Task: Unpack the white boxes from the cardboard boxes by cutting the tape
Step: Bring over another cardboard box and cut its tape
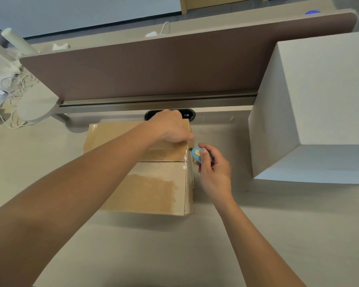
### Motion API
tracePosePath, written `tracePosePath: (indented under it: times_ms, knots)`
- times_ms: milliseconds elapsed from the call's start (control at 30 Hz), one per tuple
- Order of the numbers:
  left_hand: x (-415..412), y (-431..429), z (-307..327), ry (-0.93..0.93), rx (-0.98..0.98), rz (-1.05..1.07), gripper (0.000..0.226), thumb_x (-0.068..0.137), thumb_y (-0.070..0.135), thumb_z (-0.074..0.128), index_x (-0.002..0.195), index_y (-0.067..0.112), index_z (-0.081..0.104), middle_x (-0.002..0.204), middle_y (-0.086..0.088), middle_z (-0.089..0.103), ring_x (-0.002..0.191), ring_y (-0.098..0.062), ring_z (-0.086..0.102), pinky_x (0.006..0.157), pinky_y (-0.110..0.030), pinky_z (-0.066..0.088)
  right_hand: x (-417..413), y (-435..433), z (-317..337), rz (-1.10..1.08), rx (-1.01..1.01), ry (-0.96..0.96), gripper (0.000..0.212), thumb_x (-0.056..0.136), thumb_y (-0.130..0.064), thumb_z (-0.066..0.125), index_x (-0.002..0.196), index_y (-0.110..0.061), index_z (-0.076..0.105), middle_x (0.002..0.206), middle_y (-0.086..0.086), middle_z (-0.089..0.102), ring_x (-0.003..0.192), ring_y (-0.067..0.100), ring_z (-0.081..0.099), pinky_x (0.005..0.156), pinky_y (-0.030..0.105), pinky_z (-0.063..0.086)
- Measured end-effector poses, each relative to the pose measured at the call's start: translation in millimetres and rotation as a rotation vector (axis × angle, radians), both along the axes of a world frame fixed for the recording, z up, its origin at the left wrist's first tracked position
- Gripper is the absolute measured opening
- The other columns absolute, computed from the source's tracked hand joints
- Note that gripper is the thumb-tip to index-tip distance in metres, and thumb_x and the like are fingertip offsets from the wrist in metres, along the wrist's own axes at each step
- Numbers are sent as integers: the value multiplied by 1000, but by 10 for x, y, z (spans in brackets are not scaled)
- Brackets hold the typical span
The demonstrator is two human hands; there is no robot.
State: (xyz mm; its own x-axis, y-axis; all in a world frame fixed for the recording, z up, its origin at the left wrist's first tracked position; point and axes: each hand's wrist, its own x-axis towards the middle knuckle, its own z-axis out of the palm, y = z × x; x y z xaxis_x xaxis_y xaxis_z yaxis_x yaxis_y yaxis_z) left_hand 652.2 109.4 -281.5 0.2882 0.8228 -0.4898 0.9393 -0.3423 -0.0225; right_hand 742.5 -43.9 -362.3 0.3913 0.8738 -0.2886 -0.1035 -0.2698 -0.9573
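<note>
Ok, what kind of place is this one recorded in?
Most likely an office workstation: a desk backed by a brown divider panel, a cable port set into it, loose white cables at far left.

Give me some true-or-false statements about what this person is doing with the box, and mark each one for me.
1. The right hand holds a small blue cutter. True.
2. The left hand is lifting a white box out of the carton. False: it holds the cardboard box at its far right corner, and nothing is being lifted out.
3. The cutter is at the cardboard box's right edge. True.
4. The large white box stands to the left of the cardboard box. False: it stands to its right.
5. The cardboard box's top flaps stand wide open. False: they lie flat and closed.
</note>
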Motion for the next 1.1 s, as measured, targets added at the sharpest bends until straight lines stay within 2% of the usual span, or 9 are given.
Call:
tracePosePath:
  times_ms: [167,267,333,633,833,900,1100]
  knots:
    - [5,10,1,-7,-11,15,39,78,55,62,80,16,55,81,1,58,69,-12,52,54,-29,37,24,-2,56,4,8,-15,18,103,-26,49,107,-31,66,95,-12,68,80,1,64,76,30,55]
    - [10,3,15,-11,-16,20,38,79,54,63,77,18,53,79,2,57,67,-12,52,55,-29,38,3,45,86,36,5,-84,17,103,-28,49,103,-35,65,91,-12,68,82,8,65,75,34,55]
    - [15,-10,25,-7,-20,19,37,80,53,62,77,17,53,77,2,57,66,-12,51,54,-28,38,-13,66,96,44,-8,-119,18,103,-27,48,102,-34,65,89,-12,68,82,13,65,75,35,55]
    - [33,-24,61,-20,-25,35,35,81,51,64,77,17,56,76,2,58,66,-13,52,54,-27,39,152,6,122,214,-22,-286,24,104,-25,44,112,-23,67,88,-17,64,82,13,61,71,32,53]
    - [48,-40,93,-10,-32,35,36,83,51,63,76,17,53,77,0,58,66,-13,52,56,-27,39,185,-92,105,292,-8,-389,27,104,-25,42,116,-24,67,96,-13,66,87,15,59,69,24,44]
    - [51,-42,106,-7,-38,31,36,83,51,63,77,17,54,77,0,57,67,-13,52,56,-28,39,174,-134,102,314,0,-438,28,104,-26,42,118,-24,67,99,-13,66,88,16,59,70,25,42]
    - [52,-36,122,-12,-57,32,38,85,52,60,80,16,53,81,0,56,70,-13,52,59,-29,39,143,-250,144,320,52,-500,25,103,-19,45,112,-17,69,91,-17,65,77,10,60,68,25,45]
